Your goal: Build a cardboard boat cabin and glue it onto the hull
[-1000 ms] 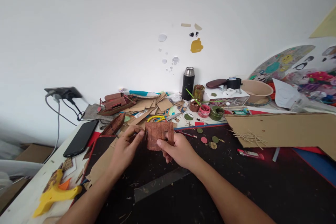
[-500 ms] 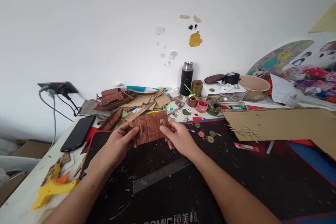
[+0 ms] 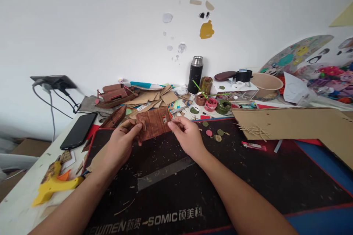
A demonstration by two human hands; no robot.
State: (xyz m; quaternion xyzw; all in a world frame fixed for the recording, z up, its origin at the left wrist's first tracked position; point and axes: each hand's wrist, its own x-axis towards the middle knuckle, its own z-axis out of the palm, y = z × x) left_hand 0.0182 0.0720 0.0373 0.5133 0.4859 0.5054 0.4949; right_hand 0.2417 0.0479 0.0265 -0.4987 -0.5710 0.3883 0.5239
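Craft workspace, hobby type, against a white wall with paper cut-outs. Contents: one dark mat, lettered "SOMIC", scattered with scraps; cut cardboard pieces, piled; one brown model boat; one open pot of pink paint, one of green; one yellow glue gun; thin sticks, loose, on a cardboard sheet. Whether home or studio: cannot be told.

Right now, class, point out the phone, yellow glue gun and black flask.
Phone (image 3: 78, 131): head view, middle of the screen.
Yellow glue gun (image 3: 53, 186): head view, its plastic body.
Black flask (image 3: 195, 77): head view, its dark side.
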